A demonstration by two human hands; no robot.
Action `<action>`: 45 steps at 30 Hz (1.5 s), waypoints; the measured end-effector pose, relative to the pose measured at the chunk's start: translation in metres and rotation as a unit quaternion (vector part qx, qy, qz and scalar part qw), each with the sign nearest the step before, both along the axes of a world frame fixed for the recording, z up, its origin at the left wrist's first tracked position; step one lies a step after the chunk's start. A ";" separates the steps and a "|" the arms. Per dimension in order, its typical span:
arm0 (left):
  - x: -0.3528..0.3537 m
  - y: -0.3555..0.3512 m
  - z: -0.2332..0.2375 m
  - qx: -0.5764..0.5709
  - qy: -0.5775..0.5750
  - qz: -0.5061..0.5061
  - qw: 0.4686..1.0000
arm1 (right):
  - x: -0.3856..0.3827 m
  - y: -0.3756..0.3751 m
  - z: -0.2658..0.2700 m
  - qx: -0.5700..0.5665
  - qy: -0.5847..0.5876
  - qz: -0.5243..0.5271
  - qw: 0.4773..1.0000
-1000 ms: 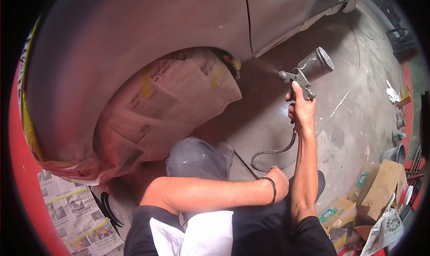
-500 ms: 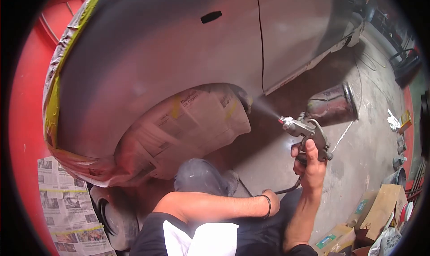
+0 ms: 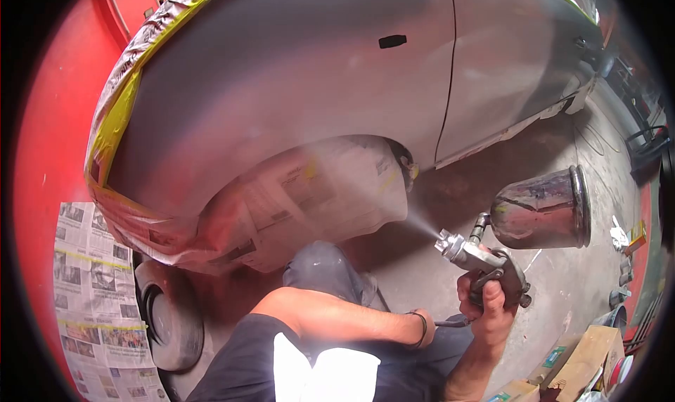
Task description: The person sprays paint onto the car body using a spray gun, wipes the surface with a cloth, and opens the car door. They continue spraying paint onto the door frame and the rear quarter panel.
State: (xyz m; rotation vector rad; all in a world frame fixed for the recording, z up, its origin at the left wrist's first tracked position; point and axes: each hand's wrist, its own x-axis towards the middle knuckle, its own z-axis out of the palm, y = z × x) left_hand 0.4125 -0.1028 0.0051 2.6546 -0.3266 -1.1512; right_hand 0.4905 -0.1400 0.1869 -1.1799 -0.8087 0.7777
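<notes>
My right hand [image 3: 490, 309] is wrapped round the grip of a metal spray gun [image 3: 472, 256]. A pale mist fans out from its nozzle toward the wheel arch. The paint cup [image 3: 538, 212], smeared with paint, is attached to the gun. Across my lap reaches my left arm, a dark band at the wrist, and my left hand [image 3: 422, 323] is closed on the air hose [image 3: 452, 323]; its fingers are partly hidden. In front of me the car's grey fender panel [image 3: 302, 86] has patchy paint. Newspaper [image 3: 302, 191] covers the wheel below the arch.
Plastic and yellow tape [image 3: 116, 128] edge the panel at left. A loose wheel [image 3: 169, 316] lies beside a newspaper sheet [image 3: 98, 289] against the red surface [image 3: 53, 142]. Cardboard boxes [image 3: 587, 356] stand at lower right, with a door panel [image 3: 503, 72] beyond the fender.
The spray gun has tilted and come nearer, so its cup looks larger and lower. Its mist now spreads over the newspapered wheel arch. My view has shifted, moving the car rightward in frame.
</notes>
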 end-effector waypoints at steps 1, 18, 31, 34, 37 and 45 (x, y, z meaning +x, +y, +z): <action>0.000 0.000 0.003 -0.003 -0.001 0.000 1.000 | -0.003 0.004 -0.010 -0.004 -0.035 -0.038 0.999; 0.000 -0.037 -0.084 0.062 0.065 0.018 0.996 | -0.040 0.032 -0.107 0.046 -0.049 0.031 0.997; -0.026 -0.048 -0.065 0.038 0.064 0.234 0.969 | -0.044 0.039 -0.102 0.105 -0.099 0.055 0.988; -0.019 -0.038 -0.055 0.004 0.046 0.182 0.982 | -0.024 0.026 -0.089 0.088 -0.005 -0.026 0.996; -0.017 -0.027 -0.017 0.030 0.027 0.081 0.996 | 0.000 0.013 -0.059 0.066 0.014 -0.064 0.996; -0.004 -0.028 -0.036 0.040 0.027 -0.045 0.998 | 0.054 0.018 0.003 0.075 -0.029 -0.169 0.982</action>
